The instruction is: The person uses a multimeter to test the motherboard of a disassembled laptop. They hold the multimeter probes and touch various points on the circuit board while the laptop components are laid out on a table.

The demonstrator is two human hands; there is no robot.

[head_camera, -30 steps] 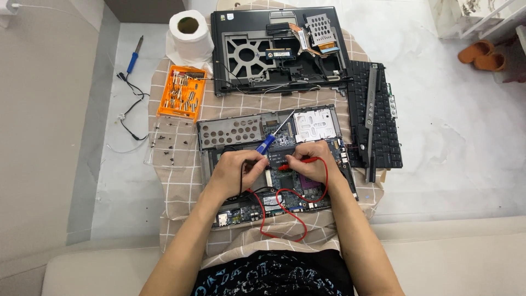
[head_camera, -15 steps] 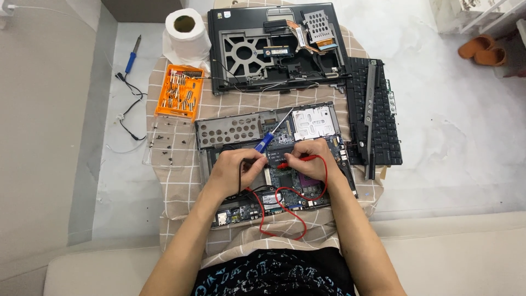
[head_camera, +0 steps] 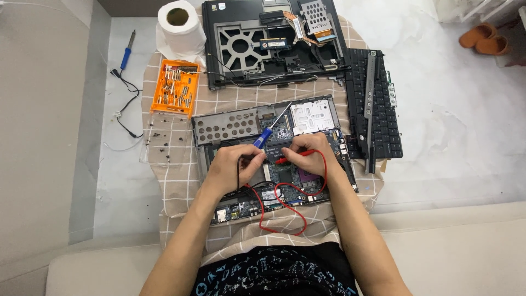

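1. Green laptop circuit board (head_camera: 285,181) lies on a beige checked cloth (head_camera: 181,181) over a pale floor (head_camera: 455,126).
2. Left hand (head_camera: 233,167) grips a black probe; right hand (head_camera: 307,156) pinches a red probe (head_camera: 290,159).
3. Black keyboard (head_camera: 378,104) right.

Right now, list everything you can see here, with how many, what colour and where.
circuit board: one, green and blue, centre of the checked cloth, under both hands
checked cloth: one, beige, over the low table
screwdriver: one, blue handle, lying on the board
red probe: one, red, with a red lead looping toward the person
laptop chassis: one, black, far end
keyboard: one, black, right of the board
screw box: one, orange, left
paper roll: one, white, far left
soldering iron: one, blue handle, on the floor at left
left hand: on the board
right hand: holding the red probe
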